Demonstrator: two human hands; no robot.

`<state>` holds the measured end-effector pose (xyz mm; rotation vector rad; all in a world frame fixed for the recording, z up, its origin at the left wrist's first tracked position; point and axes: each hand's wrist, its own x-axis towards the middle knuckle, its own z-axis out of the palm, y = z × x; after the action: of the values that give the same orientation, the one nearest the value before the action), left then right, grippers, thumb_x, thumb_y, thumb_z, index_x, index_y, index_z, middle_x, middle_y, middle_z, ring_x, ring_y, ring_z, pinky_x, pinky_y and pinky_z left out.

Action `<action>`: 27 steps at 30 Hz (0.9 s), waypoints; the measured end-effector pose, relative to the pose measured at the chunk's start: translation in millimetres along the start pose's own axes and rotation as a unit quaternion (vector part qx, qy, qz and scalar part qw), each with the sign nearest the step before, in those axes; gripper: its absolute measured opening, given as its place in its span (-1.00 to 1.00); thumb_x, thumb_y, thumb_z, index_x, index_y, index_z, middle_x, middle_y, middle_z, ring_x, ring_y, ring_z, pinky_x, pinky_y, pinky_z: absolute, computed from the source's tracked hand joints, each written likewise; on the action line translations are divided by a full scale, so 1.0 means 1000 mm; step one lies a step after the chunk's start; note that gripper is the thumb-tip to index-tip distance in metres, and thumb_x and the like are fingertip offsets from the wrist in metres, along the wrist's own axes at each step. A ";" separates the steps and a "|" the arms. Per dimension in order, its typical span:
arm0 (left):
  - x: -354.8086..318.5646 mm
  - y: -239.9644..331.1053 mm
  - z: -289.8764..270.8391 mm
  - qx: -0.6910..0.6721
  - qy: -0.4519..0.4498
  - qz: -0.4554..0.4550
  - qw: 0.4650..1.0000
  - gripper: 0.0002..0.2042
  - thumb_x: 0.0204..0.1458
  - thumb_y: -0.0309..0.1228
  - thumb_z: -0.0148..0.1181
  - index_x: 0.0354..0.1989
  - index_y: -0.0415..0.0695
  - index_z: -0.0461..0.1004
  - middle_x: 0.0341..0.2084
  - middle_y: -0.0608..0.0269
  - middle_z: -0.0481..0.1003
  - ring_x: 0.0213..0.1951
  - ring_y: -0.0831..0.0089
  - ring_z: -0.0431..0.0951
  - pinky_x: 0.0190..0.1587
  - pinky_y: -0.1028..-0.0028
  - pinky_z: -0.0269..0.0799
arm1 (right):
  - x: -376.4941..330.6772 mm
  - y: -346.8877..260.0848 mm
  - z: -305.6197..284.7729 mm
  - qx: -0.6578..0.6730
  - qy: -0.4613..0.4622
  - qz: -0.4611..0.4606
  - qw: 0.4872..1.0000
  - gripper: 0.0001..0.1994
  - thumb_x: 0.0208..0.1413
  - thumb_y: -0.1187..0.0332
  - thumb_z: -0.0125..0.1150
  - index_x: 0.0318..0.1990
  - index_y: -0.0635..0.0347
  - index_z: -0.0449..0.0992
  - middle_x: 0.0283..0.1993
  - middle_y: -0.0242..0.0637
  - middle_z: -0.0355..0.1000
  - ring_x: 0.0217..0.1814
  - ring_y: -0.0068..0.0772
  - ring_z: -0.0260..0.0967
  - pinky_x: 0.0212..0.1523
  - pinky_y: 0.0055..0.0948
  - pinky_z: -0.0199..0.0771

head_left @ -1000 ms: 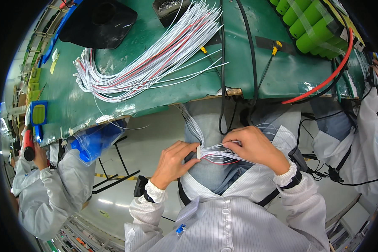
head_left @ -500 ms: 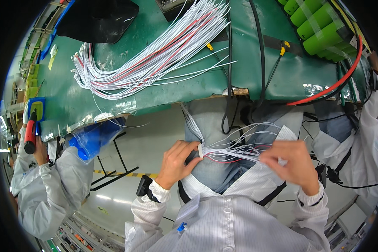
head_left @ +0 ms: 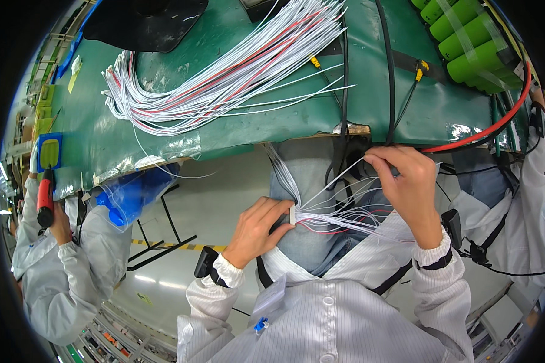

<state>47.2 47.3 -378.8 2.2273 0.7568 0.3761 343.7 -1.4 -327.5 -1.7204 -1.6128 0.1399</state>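
Above my lap, my left hand (head_left: pixel 259 230) pinches a small white connector (head_left: pixel 292 214) between thumb and fingers. White wires (head_left: pixel 330 219), with a few red ones among them, fan out from the connector to the right. More white wires (head_left: pixel 280 172) run from it up toward the table edge. Higher and to the right, my right hand (head_left: pixel 406 184) pinches the end of a single white wire (head_left: pixel 336 181), drawn taut and slanting up from the connector. The other loose wires lie across my thighs, beneath the right hand.
A large bundle of white and red wires (head_left: pixel 224 72) lies on the green table (head_left: pixel 181 157). Black cables (head_left: pixel 389 72) hang over its edge. Green cylinders (head_left: pixel 460 45) and a red cable (head_left: pixel 496 127) sit at right. At left, a co-worker's hand (head_left: pixel 60 225) holds a red-handled tool (head_left: pixel 45 199).
My right hand has moved up from the wire bunch and now holds one wire out alone. The left hand still grips the connector. The view has shifted slightly.
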 end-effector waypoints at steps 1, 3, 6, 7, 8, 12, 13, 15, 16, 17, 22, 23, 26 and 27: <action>-0.001 -0.001 0.000 -0.004 0.002 0.001 1.000 -0.52 -0.20 -0.49 0.51 -0.02 -0.17 0.55 -0.33 0.22 0.56 -0.27 0.22 0.55 -0.23 0.31 0.50 | -0.001 -0.001 -0.002 0.001 0.000 0.000 1.000 -0.92 0.00 0.48 0.44 -0.36 0.23 0.64 -0.46 -0.27 0.50 -0.51 -0.21 0.42 -0.48 -0.37 0.39; -0.002 -0.003 0.001 -0.009 0.004 0.003 1.000 -0.52 -0.20 -0.48 0.51 -0.02 -0.18 0.55 -0.33 0.22 0.56 -0.27 0.22 0.54 -0.23 0.30 0.50 | -0.004 -0.007 -0.010 -0.017 -0.031 0.038 0.999 -0.93 -0.01 0.48 0.45 -0.37 0.22 0.66 -0.47 -0.28 0.49 -0.51 -0.20 0.41 -0.47 -0.37 0.38; -0.002 -0.006 0.001 -0.021 0.005 -0.005 1.000 -0.51 -0.22 -0.49 0.52 -0.02 -0.18 0.56 -0.33 0.21 0.56 -0.27 0.21 0.55 -0.22 0.29 0.50 | -0.013 0.004 -0.032 -0.017 -0.064 0.074 0.995 -0.92 -0.02 0.49 0.45 -0.36 0.23 0.66 -0.48 -0.28 0.47 -0.52 -0.23 0.38 -0.48 -0.38 0.35; -0.003 -0.006 0.002 -0.017 0.010 -0.002 1.000 -0.51 -0.23 -0.49 0.53 -0.03 -0.18 0.56 -0.33 0.21 0.56 -0.27 0.21 0.55 -0.22 0.29 0.50 | -0.017 0.008 -0.042 -0.002 -0.067 0.093 0.993 -0.92 -0.02 0.51 0.45 -0.35 0.26 0.66 -0.50 -0.29 0.44 -0.53 -0.32 0.33 -0.50 -0.40 0.28; -0.003 -0.007 0.002 -0.014 0.014 0.000 1.000 -0.51 -0.24 -0.50 0.53 -0.04 -0.18 0.56 -0.33 0.21 0.56 -0.27 0.21 0.55 -0.22 0.29 0.50 | -0.022 0.011 -0.051 -0.005 -0.067 0.093 0.993 -0.92 -0.02 0.51 0.45 -0.35 0.26 0.66 -0.50 -0.29 0.44 -0.53 -0.32 0.33 -0.50 -0.40 0.28; 0.000 -0.004 0.000 -0.010 0.010 0.007 1.000 -0.51 -0.25 -0.50 0.53 -0.04 -0.18 0.57 -0.33 0.20 0.56 -0.28 0.20 0.55 -0.22 0.30 0.49 | -0.041 0.018 -0.090 -0.011 -0.067 0.150 0.986 -0.92 -0.01 0.53 0.46 -0.35 0.27 0.66 -0.52 -0.34 0.40 -0.52 -0.47 0.24 -0.53 -0.45 0.13; 0.002 -0.002 0.000 -0.008 0.004 0.002 1.000 -0.51 -0.25 -0.50 0.53 -0.04 -0.17 0.57 -0.33 0.20 0.56 -0.28 0.19 0.55 -0.21 0.30 0.49 | -0.046 0.020 -0.097 -0.011 -0.065 0.159 0.985 -0.92 -0.02 0.53 0.46 -0.36 0.26 0.67 -0.52 -0.36 0.41 -0.53 -0.50 0.22 -0.53 -0.47 0.10; 0.003 -0.002 0.001 -0.010 -0.003 0.003 1.000 -0.52 -0.25 -0.49 0.53 -0.04 -0.17 0.57 -0.33 0.20 0.56 -0.28 0.18 0.55 -0.21 0.30 0.49 | -0.050 0.021 -0.109 -0.019 -0.058 0.170 0.984 -0.92 -0.03 0.53 0.47 -0.36 0.26 0.67 -0.52 -0.38 0.41 -0.53 -0.54 0.19 -0.54 -0.48 0.07; 0.002 -0.002 0.002 -0.004 0.002 0.008 1.000 -0.52 -0.22 -0.48 0.52 -0.03 -0.16 0.56 -0.31 0.19 0.56 -0.27 0.17 0.55 -0.22 0.29 0.49 | -0.049 0.020 -0.113 -0.011 -0.054 0.164 0.985 -0.92 -0.03 0.53 0.47 -0.37 0.25 0.68 -0.53 -0.40 0.41 -0.53 -0.57 0.17 -0.55 -0.49 0.04; 0.001 -0.003 0.002 0.002 0.007 0.014 1.000 -0.53 -0.19 -0.46 0.50 -0.01 -0.16 0.55 -0.30 0.18 0.56 -0.26 0.16 0.56 -0.23 0.28 0.49 | -0.048 0.019 -0.117 -0.004 -0.050 0.159 0.986 -0.92 -0.04 0.53 0.47 -0.37 0.24 0.68 -0.53 -0.43 0.41 -0.53 -0.60 0.14 -0.55 -0.50 0.01; 0.005 0.004 -0.001 -0.001 -0.007 0.010 1.000 -0.55 -0.18 -0.47 0.50 -0.04 -0.18 0.55 -0.31 0.16 0.55 -0.26 0.13 0.55 -0.22 0.26 0.48 | -0.051 0.031 -0.141 -0.022 -0.007 0.159 0.987 -0.91 -0.06 0.52 0.49 -0.37 0.23 0.69 -0.52 -0.44 0.44 -0.57 -0.62 0.12 -0.57 -0.52 -0.01; 0.005 0.005 -0.001 0.006 -0.010 0.002 1.000 -0.55 -0.19 -0.48 0.50 -0.04 -0.18 0.55 -0.31 0.17 0.55 -0.26 0.12 0.55 -0.22 0.26 0.48 | -0.051 0.031 -0.142 -0.014 -0.017 0.151 0.988 -0.91 -0.07 0.52 0.49 -0.37 0.22 0.69 -0.52 -0.43 0.45 -0.57 -0.62 0.11 -0.57 -0.51 -0.01; 0.007 0.004 0.001 0.010 -0.016 0.000 1.000 -0.53 -0.21 -0.50 0.51 -0.05 -0.19 0.54 -0.32 0.18 0.55 -0.26 0.12 0.54 -0.21 0.26 0.47 | -0.052 0.037 -0.154 -0.014 -0.022 0.148 0.989 -0.89 -0.10 0.51 0.52 -0.37 0.19 0.70 -0.51 -0.42 0.46 -0.59 -0.62 0.11 -0.59 -0.51 0.00; 0.006 0.004 0.001 0.017 -0.011 0.004 1.000 -0.52 -0.24 -0.50 0.53 -0.05 -0.20 0.55 -0.33 0.18 0.54 -0.27 0.14 0.54 -0.22 0.27 0.46 | -0.053 0.038 -0.160 -0.021 -0.035 0.140 0.989 -0.88 -0.11 0.51 0.52 -0.38 0.19 0.69 -0.51 -0.41 0.47 -0.59 -0.61 0.13 -0.59 -0.50 0.02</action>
<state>54.4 48.4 -376.6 2.2642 0.7478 0.3454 452.7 -116.2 -258.0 -1.9885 -1.4224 0.3075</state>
